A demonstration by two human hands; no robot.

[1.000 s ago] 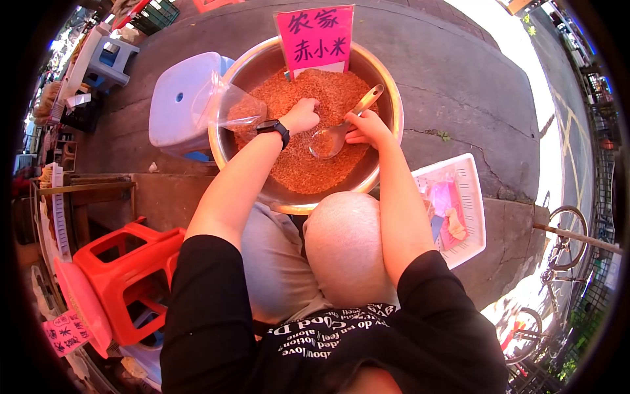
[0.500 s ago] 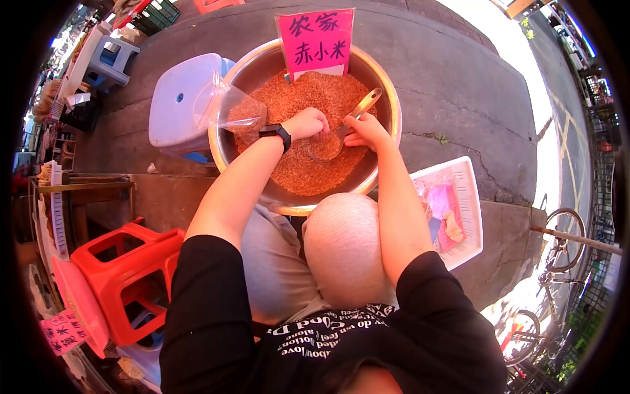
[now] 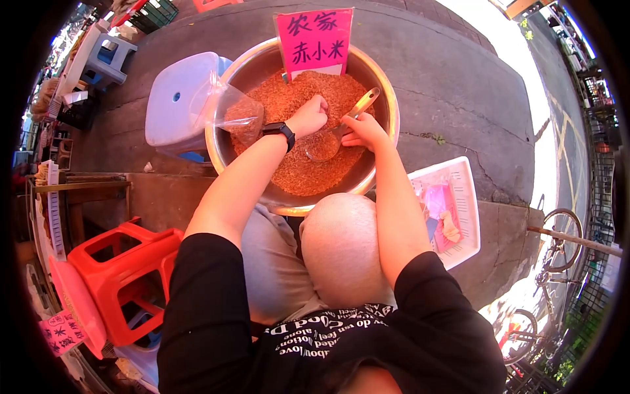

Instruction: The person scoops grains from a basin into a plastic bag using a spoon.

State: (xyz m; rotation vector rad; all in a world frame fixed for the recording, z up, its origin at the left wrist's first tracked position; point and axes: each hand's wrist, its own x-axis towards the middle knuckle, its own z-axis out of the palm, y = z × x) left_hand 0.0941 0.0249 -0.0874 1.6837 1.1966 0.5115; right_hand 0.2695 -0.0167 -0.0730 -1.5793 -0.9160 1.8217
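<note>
A wide metal basin (image 3: 221, 152) is heaped with reddish-brown millet grain (image 3: 292, 176). Over the grain, my left hand (image 3: 310, 117), with a black watch at the wrist, is closed with fingers curled in; what they hold, if anything, is hidden. My right hand (image 3: 363, 131) grips a metal ladle (image 3: 365, 102) partway along its handle. The ladle's bowl rests in the grain and appears to have some in it. By my left wrist, a clear plastic bag (image 3: 239, 115) with grain in its lower part leans over the basin's left rim.
A pink handwritten sign (image 3: 315, 41) stands at the basin's far side. A pale blue stool (image 3: 172, 108) is left of the basin, and a red stool (image 3: 131, 282) lower left. To the right sits a white basket (image 3: 467, 210) with small items. Bicycles (image 3: 558, 243) stand farther right.
My left hand has lifted slightly and its fingers are more tightly curled. The ladle's bowl has shifted slightly and shows more grain in it. The bag stays on the rim.
</note>
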